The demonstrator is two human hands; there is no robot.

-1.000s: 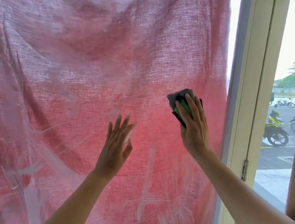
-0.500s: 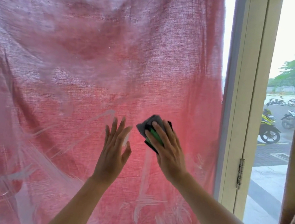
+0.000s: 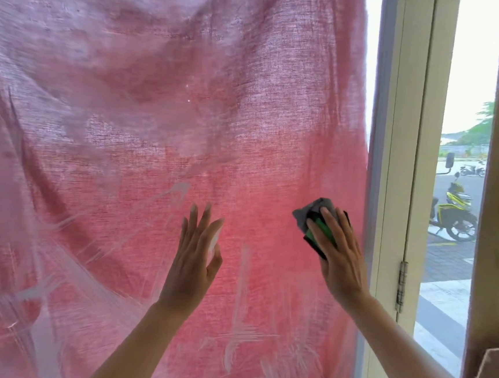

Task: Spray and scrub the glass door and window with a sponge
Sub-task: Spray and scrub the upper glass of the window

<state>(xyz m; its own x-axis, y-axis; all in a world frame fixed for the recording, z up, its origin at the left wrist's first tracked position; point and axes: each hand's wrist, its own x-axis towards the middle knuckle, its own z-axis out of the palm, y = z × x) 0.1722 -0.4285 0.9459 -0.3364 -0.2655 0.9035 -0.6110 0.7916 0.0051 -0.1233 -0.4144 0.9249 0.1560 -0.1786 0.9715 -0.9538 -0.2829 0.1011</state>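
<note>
Our right hand (image 3: 341,263) pressed the sponge (image 3: 318,229) flat to the glass (image 3: 157,120) with straight fingers, just beside the frame (image 3: 400,172); our left hand (image 3: 193,262) lay flat on the glass, fingers straight, holding nothing; we judged this mid-scrub; the smears (image 3: 242,278) below seemed to call for downward strokes next.

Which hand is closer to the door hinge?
Right. The right hand, pressing the sponge, is just left of the hinge; the left hand is much farther left.
</note>
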